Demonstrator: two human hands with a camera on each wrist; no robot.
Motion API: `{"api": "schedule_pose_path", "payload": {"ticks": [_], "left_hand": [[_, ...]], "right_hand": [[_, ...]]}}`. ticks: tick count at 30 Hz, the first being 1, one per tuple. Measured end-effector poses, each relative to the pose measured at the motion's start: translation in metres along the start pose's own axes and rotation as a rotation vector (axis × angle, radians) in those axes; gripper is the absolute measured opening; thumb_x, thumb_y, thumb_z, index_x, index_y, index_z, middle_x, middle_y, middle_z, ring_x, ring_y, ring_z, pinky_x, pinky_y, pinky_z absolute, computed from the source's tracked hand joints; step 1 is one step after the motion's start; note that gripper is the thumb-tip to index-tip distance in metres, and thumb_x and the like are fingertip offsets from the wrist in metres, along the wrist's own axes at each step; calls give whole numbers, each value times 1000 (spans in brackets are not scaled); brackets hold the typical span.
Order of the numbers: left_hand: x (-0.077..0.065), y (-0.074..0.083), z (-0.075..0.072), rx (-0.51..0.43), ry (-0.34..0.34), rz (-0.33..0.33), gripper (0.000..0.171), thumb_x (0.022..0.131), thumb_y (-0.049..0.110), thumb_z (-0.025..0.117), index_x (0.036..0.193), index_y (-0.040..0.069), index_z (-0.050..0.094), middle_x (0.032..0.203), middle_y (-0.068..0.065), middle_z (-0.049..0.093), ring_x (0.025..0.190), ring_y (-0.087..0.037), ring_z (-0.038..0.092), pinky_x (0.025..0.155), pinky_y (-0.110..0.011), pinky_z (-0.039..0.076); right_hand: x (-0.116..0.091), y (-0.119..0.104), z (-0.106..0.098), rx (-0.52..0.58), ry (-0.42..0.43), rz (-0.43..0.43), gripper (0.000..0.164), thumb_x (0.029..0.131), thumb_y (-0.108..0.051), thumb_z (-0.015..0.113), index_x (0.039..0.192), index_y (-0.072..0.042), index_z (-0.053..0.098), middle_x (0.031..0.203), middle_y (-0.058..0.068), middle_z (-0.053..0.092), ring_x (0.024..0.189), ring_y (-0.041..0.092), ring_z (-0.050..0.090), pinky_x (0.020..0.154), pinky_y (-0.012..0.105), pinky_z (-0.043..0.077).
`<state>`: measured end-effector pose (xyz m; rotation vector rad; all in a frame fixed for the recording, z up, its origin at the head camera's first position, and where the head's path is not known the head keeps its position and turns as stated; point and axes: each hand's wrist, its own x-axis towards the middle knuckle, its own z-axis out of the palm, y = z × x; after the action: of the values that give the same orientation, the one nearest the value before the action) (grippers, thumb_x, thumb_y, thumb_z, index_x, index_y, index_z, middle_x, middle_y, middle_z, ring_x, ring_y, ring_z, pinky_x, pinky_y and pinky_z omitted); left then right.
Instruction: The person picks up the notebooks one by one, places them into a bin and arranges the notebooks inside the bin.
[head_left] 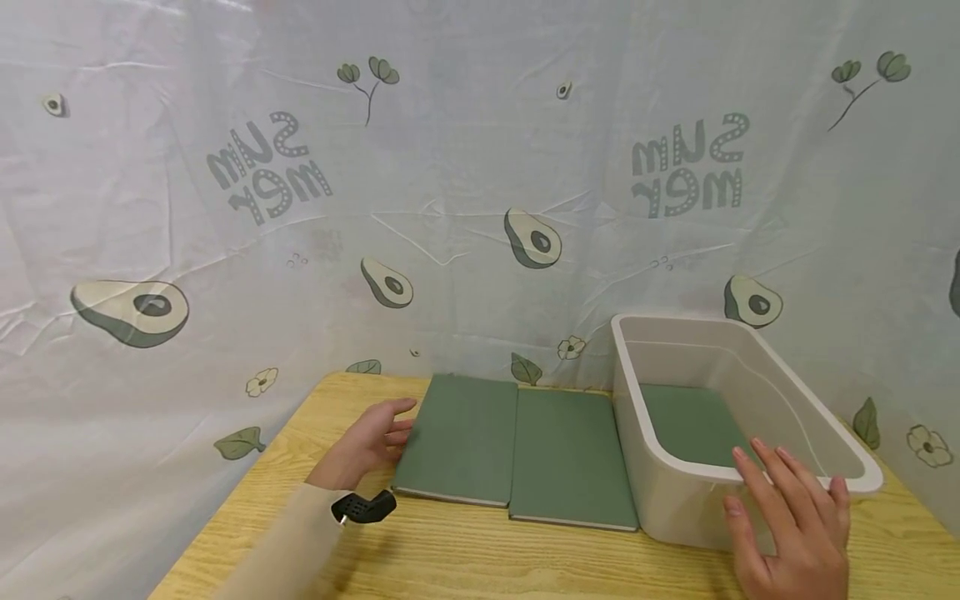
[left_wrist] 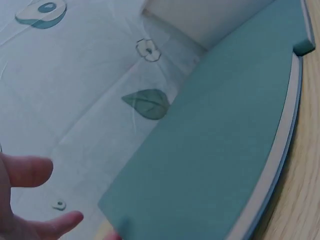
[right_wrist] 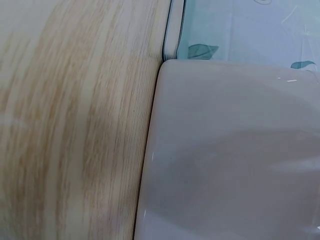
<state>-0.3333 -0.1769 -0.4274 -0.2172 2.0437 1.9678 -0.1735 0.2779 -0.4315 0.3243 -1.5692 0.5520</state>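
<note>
While the leftmost book (head_left: 461, 440) lies flat, the left grip (head_left: 369, 442) flanks it.

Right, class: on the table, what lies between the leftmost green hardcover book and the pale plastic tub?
A second green hardcover book lies flat between the leftmost book and the tub; the head view shows this.

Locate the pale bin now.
In the head view, the bin is at the right of the table, beside a green book, the right hand at its near end.
</note>
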Motion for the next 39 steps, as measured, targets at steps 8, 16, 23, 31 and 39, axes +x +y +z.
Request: {"api": "schedule_pose_path", "payload": {"ticks": [8, 16, 23, 31, 39], "left_hand": [[3, 1, -10, 64, -81, 19, 70, 113, 29, 47, 170, 4, 15, 170, -31, 27, 147, -49, 47, 109, -56, 54], [9, 0, -6, 77, -166, 48, 70, 113, 21, 48, 171, 6, 11, 165, -31, 35, 111, -24, 70, 86, -39, 63], [16, -4, -2, 63, -182, 48, 66, 112, 15, 49, 170, 4, 20, 157, -30, 48, 113, -26, 71, 91, -43, 64], [19, -8, -2, 28, -163, 60, 68, 107, 8, 56, 168, 6, 25, 148, -30, 55, 109, -28, 74, 89, -47, 65], [17, -9, -2, 4, -138, 85, 71, 104, 6, 60, 168, 7, 27, 145, -29, 56, 106, -29, 74, 84, -46, 65]], "right_hand": [[-1, 1, 0, 2, -2, -1, 50, 105, -46, 64, 119, -1, 80, 132, 15, 75, 140, 18, 61, 127, 52, 25], [-4, 3, 0, 12, -7, 2, 49, 105, -45, 64, 120, -1, 80, 133, 14, 75, 141, 19, 60, 127, 56, 25], [-1, 1, 1, 19, 3, -7, 49, 105, -45, 64, 118, 0, 80, 132, 14, 76, 139, 20, 61, 127, 53, 25], [1, 0, 0, 17, 3, -8, 50, 104, -45, 64, 117, 0, 80, 131, 13, 76, 139, 18, 61, 126, 51, 26], [1, 0, 1, 21, -2, -6, 50, 105, -45, 64, 117, 0, 80, 131, 13, 76, 140, 16, 61, 126, 51, 25]]}}
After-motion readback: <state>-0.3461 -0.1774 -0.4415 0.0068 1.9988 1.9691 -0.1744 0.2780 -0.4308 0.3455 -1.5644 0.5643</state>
